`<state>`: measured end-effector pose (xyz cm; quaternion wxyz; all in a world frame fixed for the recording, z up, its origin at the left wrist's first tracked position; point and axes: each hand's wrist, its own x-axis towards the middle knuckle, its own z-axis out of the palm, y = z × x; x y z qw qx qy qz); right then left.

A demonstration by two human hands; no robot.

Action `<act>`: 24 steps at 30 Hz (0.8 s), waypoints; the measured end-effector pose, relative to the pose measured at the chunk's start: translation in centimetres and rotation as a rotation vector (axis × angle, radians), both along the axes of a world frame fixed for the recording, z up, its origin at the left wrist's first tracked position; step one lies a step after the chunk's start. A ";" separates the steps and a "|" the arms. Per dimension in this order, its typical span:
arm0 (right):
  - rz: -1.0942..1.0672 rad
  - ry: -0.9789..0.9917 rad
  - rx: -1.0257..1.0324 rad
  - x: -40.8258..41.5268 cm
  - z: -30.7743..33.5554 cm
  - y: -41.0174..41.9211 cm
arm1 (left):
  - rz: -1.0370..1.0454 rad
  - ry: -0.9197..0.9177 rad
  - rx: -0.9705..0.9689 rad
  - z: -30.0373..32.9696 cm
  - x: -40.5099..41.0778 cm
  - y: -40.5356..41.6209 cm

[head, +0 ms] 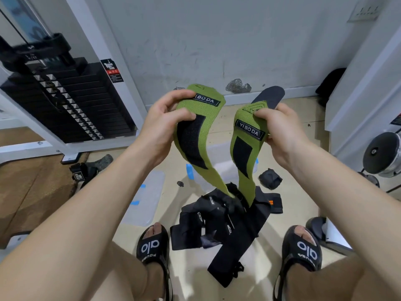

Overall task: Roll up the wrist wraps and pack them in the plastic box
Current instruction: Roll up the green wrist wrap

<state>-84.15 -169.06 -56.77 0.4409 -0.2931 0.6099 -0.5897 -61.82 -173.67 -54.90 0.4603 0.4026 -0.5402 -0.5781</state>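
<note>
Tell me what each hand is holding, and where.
Left hand pinches one green wrist wrap near its top end; right hand pinches the other green wrap likewise.

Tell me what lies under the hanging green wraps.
The two green wraps trail down onto a heap of black wraps on the floor. Behind them sits the clear plastic box, its contents hidden.

2 green wraps (200, 135), 1 rolled blk wrap (270, 178), 1 box (225, 168)

A scuffed pale wall (217, 40) rises beyond the fingertips, with a chipped patch (237, 85) near its base. Left of them stands a black weight stack (71, 105) in a white frame; below lies beige floor (186, 268).
</note>
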 end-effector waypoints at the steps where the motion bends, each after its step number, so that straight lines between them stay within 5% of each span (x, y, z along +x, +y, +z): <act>1: -0.001 -0.013 0.009 -0.2 -0.1 -0.1 | -0.027 0.021 0.005 0.1 0.1 0.1; 19: 0.009 -0.061 0.035 -0.4 0.3 -0.4 | -0.123 0.069 -0.028 0.1 -0.2 0.4; 24: 0.057 -0.022 0.031 0.4 1.0 0.3 | 0.003 -0.113 -0.092 -0.9 -0.5 0.3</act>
